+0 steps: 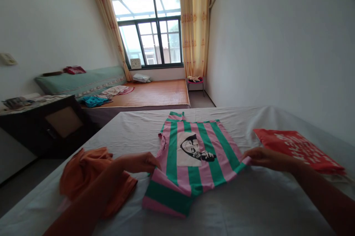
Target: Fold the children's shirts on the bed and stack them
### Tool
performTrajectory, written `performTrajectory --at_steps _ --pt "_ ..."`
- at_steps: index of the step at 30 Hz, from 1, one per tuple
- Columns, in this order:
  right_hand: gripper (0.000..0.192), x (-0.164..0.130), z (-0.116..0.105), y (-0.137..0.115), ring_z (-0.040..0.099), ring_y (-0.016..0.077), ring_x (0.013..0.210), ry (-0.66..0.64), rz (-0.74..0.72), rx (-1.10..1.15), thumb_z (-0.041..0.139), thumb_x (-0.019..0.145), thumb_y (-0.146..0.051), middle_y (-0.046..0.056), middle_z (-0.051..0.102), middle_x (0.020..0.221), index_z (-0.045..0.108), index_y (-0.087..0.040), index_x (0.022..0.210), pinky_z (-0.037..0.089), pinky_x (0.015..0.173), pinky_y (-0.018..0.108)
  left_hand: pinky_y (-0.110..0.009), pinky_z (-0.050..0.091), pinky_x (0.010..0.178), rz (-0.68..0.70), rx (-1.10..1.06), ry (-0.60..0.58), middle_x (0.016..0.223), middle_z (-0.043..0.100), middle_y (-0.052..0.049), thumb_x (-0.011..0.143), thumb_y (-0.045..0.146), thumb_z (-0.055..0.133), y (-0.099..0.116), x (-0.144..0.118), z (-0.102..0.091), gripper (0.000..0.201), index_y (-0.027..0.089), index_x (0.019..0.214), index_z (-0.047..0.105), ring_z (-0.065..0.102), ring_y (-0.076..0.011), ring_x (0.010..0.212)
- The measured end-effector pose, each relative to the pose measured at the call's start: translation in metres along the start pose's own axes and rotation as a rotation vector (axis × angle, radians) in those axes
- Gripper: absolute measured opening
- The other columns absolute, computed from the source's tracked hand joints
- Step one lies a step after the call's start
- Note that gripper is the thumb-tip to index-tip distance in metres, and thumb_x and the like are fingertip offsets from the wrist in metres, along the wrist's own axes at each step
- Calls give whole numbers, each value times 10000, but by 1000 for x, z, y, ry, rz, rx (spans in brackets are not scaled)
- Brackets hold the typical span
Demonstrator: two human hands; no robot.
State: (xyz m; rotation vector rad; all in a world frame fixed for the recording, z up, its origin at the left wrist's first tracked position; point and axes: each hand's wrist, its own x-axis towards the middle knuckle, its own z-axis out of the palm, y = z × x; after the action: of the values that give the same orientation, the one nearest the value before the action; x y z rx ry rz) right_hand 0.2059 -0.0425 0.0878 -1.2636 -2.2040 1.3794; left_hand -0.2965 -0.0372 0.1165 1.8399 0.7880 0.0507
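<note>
A pink and green striped shirt [205, 143] with a black-and-white printed figure lies spread over a bed with a white sheet [133, 132]. My left hand [142, 162] pinches the shirt at its near left side, where a striped flap folds over toward me. At the near right corner, my right hand [256, 156] grips the cloth between thumb and fingers, slightly lifting that edge. Beside my left forearm rests a crumpled orange garment [83, 171], partly covered by the arm. A folded red cloth item with white lettering [299, 149] lies beyond my right forearm.
Behind the white bed stands another bed with a brown mat [158, 93], with blue clothing [95, 101] on it. A dark cabinet [52, 121] is at the left. A small stool [195, 80] stands by the curtain [195, 25]. The white wall [283, 43] borders the right side.
</note>
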Motion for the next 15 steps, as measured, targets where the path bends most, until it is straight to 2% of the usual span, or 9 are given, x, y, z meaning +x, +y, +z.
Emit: performTrajectory --at_steps 2,6,8,11,13,15 --pt "442 19 -7 3 609 200 774 92 20 44 557 771 -595 44 666 796 688 -182 860 486 714 285 -193 446 576 -44 -99 151 747 660 -35 791 548 584 -6 16 -11 449 131 921 687 561 -124 625" --pt "494 61 -13 25 577 153 628 381 168 151 559 749 -601 37 643 761 625 -169 980 474 568 262 -191 438 514 -167 -328 590 765 654 -23 726 608 609 -28 49 -23 564 149 1052 624 582 -130 612" --pt "518 75 -9 40 588 162 622 528 245 121 557 747 -585 56 657 789 600 -161 1041 471 539 264 -204 457 541 -182 -394 715 804 667 -31 699 608 629 -40 58 -22 602 151 1089 614 609 -152 677" --pt "584 83 0 58 633 191 707 615 201 97 566 750 -558 71 689 821 543 -160 1178 497 612 281 -218 478 597 -133 -434 740 882 674 -37 690 569 659 -52 56 -16 614 165 1148 600 623 -167 768" --pt "670 80 5 63 647 198 760 603 99 81 597 737 -543 59 700 834 478 -171 1282 506 671 288 -206 466 589 -143 -423 727 911 671 -33 703 534 671 -54 49 -13 649 197 1243 544 617 -153 761" --pt "694 76 8 64 651 200 778 587 28 29 621 722 -539 51 704 869 474 -195 1306 512 695 298 -202 462 607 -124 -414 683 945 668 -37 701 474 704 -54 45 -12 721 225 1332 461 612 -146 775"
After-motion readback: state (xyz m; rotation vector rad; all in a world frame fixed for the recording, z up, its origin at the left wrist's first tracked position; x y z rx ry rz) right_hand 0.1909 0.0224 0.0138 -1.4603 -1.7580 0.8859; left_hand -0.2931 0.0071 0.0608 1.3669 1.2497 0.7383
